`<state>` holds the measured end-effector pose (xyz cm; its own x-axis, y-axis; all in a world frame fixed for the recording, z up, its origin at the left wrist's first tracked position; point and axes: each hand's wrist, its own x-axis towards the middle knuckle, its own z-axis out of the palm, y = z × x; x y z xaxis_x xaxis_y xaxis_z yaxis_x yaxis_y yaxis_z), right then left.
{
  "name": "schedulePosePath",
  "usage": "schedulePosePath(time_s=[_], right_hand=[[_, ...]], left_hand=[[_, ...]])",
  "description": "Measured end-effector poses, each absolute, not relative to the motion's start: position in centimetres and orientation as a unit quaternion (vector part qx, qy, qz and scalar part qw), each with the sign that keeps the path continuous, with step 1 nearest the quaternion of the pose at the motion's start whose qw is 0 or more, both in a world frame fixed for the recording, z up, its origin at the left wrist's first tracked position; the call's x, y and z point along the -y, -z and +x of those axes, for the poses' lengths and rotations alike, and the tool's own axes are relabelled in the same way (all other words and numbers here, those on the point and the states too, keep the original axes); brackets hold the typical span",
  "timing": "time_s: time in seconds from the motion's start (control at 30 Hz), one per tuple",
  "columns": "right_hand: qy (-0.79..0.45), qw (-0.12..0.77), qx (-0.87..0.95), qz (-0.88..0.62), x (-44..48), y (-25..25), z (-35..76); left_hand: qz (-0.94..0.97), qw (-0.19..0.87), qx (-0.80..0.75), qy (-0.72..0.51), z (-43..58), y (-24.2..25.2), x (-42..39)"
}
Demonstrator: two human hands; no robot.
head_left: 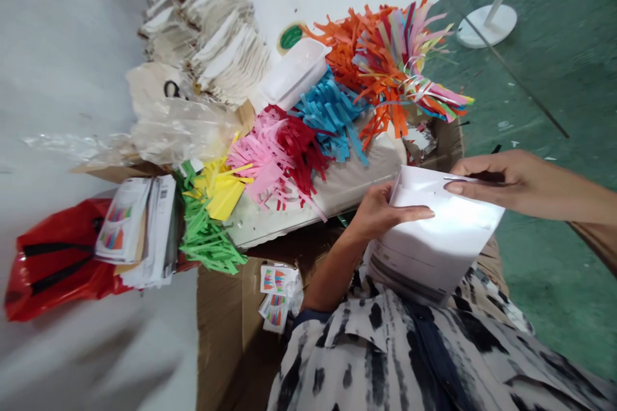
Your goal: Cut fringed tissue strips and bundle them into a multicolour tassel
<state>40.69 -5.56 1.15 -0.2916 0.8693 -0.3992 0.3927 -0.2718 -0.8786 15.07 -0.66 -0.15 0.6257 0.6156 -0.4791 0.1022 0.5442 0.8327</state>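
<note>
My left hand (388,210) grips the near wall of a white paper bag (436,244), with its fingers across the bag's open mouth. My right hand (491,181) pinches the far rim of the same bag between finger and thumb. The bag's mouth is held apart, and a grey printed band shows on its lower side. Just beyond my left hand lies a heap of fringed paper in pink (260,157), red (299,154), blue (330,115), yellow (219,189), green (205,234) and orange (380,70).
A white plastic tub (294,74) lies among the fringes, and stacked cream paper bags (207,32) lie beyond. Nearby are clear plastic (178,135), printed leaflets (130,231), a red plastic bag (58,260) and a cardboard box (226,327). A white stand base (486,26) sits on the green floor.
</note>
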Motion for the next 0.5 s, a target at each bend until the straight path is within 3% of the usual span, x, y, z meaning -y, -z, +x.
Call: schedulePosePath(time_s=[0.2, 0.5], right_hand=[[-0.511, 0.209, 0.601, -0.578, 5.5, -1.2, 40.0], [-0.576, 0.265, 0.488, -0.600, 6.5, -0.4, 40.1]], left_hand=[[0.467, 0.765, -0.398, -0.198, 14.8, -0.4, -0.1], [0.523, 0.699, -0.407, -0.269, 13.9, -0.7, -0.7]])
